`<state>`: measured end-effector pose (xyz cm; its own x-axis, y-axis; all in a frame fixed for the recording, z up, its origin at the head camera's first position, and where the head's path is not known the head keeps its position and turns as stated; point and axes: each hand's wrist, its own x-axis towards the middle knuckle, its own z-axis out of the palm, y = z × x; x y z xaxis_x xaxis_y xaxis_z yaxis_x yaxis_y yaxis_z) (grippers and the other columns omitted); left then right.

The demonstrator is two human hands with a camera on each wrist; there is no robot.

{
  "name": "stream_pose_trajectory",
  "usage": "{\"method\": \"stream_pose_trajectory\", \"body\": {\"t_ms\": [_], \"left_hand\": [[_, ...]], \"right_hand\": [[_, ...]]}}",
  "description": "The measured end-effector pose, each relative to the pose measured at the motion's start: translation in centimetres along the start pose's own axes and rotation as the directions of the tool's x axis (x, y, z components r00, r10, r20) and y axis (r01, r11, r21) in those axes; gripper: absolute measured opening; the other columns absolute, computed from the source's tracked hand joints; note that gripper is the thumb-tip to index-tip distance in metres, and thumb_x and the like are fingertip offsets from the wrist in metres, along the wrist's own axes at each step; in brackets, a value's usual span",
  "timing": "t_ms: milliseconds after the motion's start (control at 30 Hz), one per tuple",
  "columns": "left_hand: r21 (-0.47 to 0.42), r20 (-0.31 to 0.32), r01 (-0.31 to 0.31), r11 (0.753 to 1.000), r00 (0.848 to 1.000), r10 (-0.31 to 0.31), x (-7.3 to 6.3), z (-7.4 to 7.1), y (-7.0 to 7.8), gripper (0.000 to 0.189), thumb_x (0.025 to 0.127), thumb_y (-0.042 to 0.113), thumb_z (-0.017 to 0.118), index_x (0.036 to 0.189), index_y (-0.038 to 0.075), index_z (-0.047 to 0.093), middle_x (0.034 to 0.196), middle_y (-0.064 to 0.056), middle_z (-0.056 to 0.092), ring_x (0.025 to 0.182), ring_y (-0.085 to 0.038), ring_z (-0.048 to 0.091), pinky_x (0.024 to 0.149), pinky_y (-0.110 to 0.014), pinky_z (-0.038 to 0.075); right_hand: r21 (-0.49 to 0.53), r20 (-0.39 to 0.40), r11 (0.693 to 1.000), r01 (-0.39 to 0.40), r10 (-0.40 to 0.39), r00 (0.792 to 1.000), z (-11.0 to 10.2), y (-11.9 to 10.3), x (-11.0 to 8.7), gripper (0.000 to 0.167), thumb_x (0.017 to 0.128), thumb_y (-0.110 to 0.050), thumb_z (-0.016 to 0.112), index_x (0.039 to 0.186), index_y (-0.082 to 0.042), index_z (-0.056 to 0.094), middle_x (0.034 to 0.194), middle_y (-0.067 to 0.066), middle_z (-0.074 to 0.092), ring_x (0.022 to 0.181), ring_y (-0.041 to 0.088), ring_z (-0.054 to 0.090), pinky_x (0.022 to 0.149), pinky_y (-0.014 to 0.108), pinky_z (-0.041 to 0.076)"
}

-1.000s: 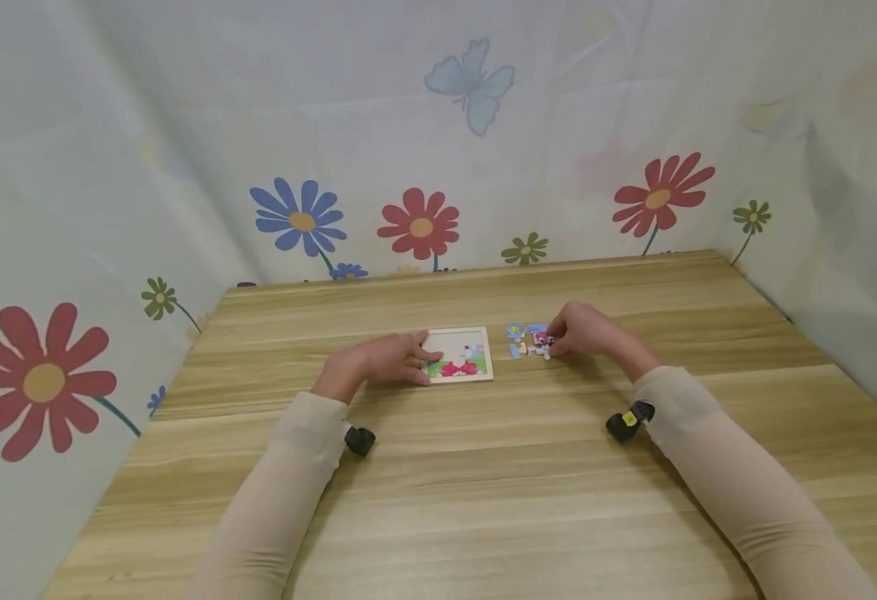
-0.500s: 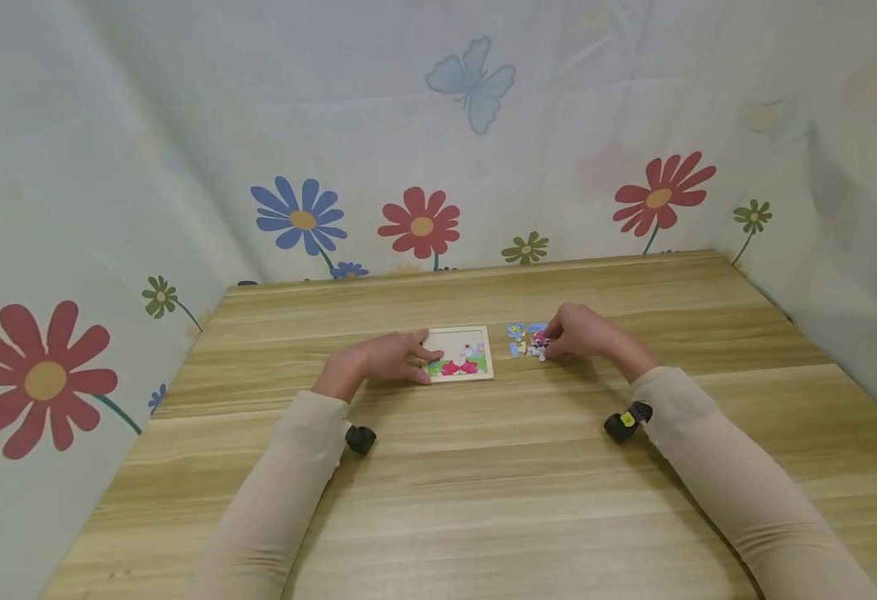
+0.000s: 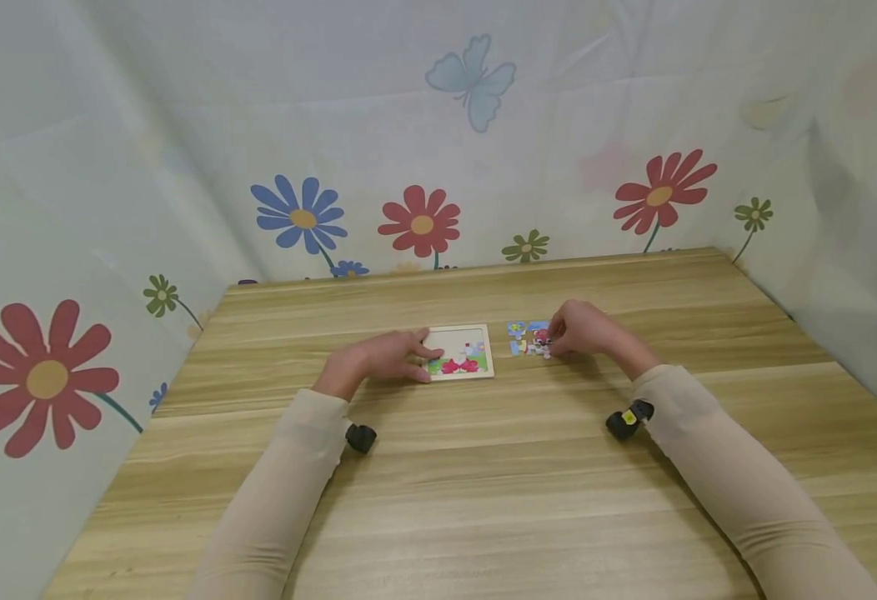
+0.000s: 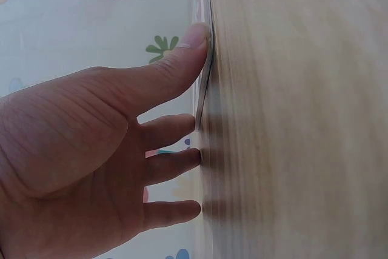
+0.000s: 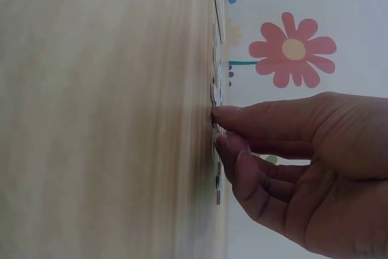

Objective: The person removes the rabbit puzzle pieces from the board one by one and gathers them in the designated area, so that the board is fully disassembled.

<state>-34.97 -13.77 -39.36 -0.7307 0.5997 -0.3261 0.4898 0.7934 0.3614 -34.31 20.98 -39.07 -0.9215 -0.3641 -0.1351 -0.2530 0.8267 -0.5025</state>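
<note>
Right hand [image 3: 581,327]: thumb and fingertips drawn together, apparently pinching a piece [image 3: 539,337] at the right side of the loose pieces [image 3: 516,346]; its exact hold is partly hidden by the fingers. Left hand [image 3: 382,357]: fingers spread and mostly straight, clenched on nothing, resting on the left end of the frame [image 3: 490,353], thumb at the near corner. Frame: flat on the table [image 3: 468,483], left of the loose pieces, a strip of bare wood between. Risks, as judged: the thin piece could slip, its low edge giving little to pinch; its neighbours could be dragged along, their tabs lying close; the index finger, reaching over the frame's floor, could block a place there; a sideways push from the left hand could skid the frame, nothing visible fixing it. Frame: shallow rectangle, pale rim, apparently wood, plain floor; printed pieces [image 3: 459,365] in pink and green fill its near side and right end. Loose pieces: flat, knobbed, glossy-looking, printed blue, yellow and pink. Table: light wood grain in long bands. Sleeves [image 3: 273,475]: 2, beige, softly creased. Wrist cameras [image 3: 361,438]: 2, black, compact. Backdrop [image 3: 378,100]: white, wrinkled, printed with flowers and 1 blue butterfly [image 3: 476,82].
</note>
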Motion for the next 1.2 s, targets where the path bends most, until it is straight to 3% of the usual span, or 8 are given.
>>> {"method": "stream_pose_trajectory", "body": {"t_ms": [500, 1200], "left_hand": [[0.001, -0.001, 0.003, 1.000, 1.000, -0.003, 0.01, 0.14, -0.17, 0.058, 0.094, 0.037, 0.069, 0.147, 0.028, 0.049, 0.166, -0.010, 0.017, 0.151, -0.031, 0.016, 0.121, -0.046, 0.019], [-0.009, -0.005, -0.002, 1.000, 1.000, 0.002, 0.10, 0.10, -0.26, 0.057, 0.094, 0.037, 0.070, 0.147, 0.029, 0.050, 0.165, -0.010, 0.018, 0.151, -0.031, 0.016, 0.120, -0.046, 0.020]], "right_hand": [[0.007, 0.056, 1.000, 0.012, -0.012, 0.998, -0.03, -0.09, 0.01, 0.027, 0.088, -0.004, 0.073, 0.114, 0.004, 0.072, 0.087, 0.009, 0.067, 0.070, 0.016, 0.058, 0.062, 0.027, 0.049], [0.027, 0.067, 0.999, 0.035, -0.037, 0.997, 0.14, -0.38, -0.11, 0.019, 0.089, -0.005, 0.072, 0.106, 0.004, 0.071, 0.084, 0.007, 0.067, 0.070, 0.015, 0.059, 0.062, 0.027, 0.051]]}}
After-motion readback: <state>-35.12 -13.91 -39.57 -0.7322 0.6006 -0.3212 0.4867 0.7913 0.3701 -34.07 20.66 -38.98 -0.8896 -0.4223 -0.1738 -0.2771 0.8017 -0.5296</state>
